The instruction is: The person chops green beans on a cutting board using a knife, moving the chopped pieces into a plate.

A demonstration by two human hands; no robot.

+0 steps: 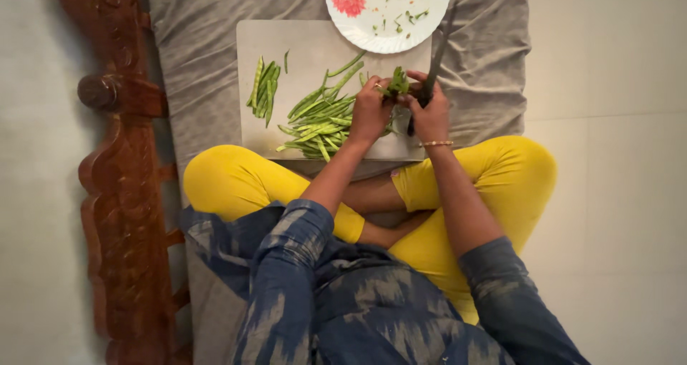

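My left hand [371,111] and my right hand [430,113] meet over a pale cutting board [308,43], both pinching a green bean [397,82] between them. My right hand also grips a dark-handled knife [436,57] whose blade points up toward the plate. A heap of green beans [318,122] lies on the board just left of my left hand. A smaller bunch of beans [263,91] rests at the board's left side.
A white plate [379,28] with a pink flower print and small green scraps sits at the board's far edge. Grey cloth [193,64] covers the floor beneath. A carved wooden frame [118,157] runs along the left. My crossed legs in yellow trousers [229,182] are nearest.
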